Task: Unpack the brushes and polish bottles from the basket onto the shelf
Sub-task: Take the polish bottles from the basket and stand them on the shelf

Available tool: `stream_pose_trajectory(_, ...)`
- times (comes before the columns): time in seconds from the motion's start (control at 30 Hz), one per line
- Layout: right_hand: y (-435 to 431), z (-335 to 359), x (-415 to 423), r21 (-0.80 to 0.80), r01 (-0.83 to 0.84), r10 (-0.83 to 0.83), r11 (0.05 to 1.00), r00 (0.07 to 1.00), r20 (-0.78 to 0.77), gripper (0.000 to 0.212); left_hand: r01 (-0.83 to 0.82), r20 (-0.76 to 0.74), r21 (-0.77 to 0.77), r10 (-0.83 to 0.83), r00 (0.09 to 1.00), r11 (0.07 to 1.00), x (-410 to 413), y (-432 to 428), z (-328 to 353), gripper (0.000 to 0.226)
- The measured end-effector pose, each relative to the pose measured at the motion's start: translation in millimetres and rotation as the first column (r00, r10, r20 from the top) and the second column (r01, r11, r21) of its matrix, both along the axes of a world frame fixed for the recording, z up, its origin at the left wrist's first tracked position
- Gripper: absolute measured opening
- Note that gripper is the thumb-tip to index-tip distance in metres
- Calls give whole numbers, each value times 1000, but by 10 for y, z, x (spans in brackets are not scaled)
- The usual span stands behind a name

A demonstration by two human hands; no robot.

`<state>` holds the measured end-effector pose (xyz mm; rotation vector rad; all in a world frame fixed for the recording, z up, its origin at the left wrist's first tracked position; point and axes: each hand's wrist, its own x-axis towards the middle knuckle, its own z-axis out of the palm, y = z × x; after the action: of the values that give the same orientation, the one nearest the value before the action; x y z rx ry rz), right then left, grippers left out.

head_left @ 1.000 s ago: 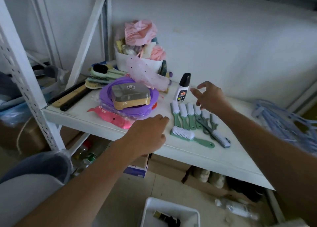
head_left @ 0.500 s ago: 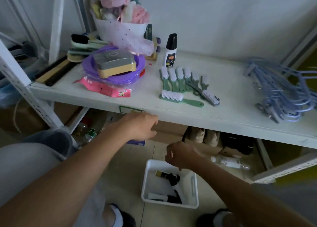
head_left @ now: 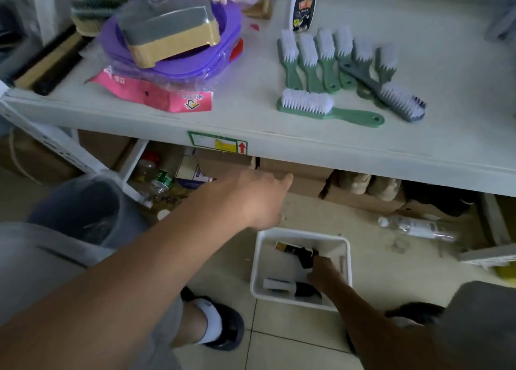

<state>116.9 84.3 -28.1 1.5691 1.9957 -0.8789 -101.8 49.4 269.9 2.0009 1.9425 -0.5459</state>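
Note:
A white basket (head_left: pixel 301 232) stands on the floor below the white shelf (head_left: pixel 279 139). Inside it lie a black-capped polish bottle (head_left: pixel 305 255) and a second bottle (head_left: pixel 280 284) near the front wall. My right hand (head_left: pixel 322 272) is down in the basket, its fingers curled on the black-capped bottle. Just under the shelf's front edge my left hand (head_left: pixel 258 197) hovers with loose fingers, holding nothing. On the shelf stand a row of green brushes (head_left: pixel 321 59), one green brush (head_left: pixel 329 109) lying crosswise, a grey brush (head_left: pixel 391 98) and an upright polish bottle (head_left: pixel 303 6).
A purple lid stack with a grey-tan box (head_left: pixel 170 26) and a pink packet (head_left: pixel 156 97) fill the shelf's left side. Cardboard boxes (head_left: pixel 298 175) sit under the shelf, and a plastic bottle (head_left: pixel 413 227) lies on the floor. My slippered foot (head_left: pixel 220 322) is left of the basket.
My right hand left the shelf, dropped to the floor and went into the basket onto a bottle. My left hand sank below the shelf edge. My view tilted down.

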Motion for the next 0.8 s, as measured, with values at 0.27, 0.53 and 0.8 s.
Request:
stream_pose_trajectory(0.27, -16, -188, -33, 41, -37, 38, 998, 999, -3, 31, -17, -21, -84, 16, 1000, 996, -29, 32, -93, 79)
stream_pose_trajectory(0.53, 143, 530, -212, 112, -112, 140, 987, 945, -294, 38, 9, -12, -81, -10, 1000, 997, -33, 29, 104, 67)
stream_pose_trajectory(0.8, 294, 2062, -523, 281, -210, 320, 937, 837, -444, 35, -31, 95, 81, 23, 995, 996, -212, -142, 419, 49)
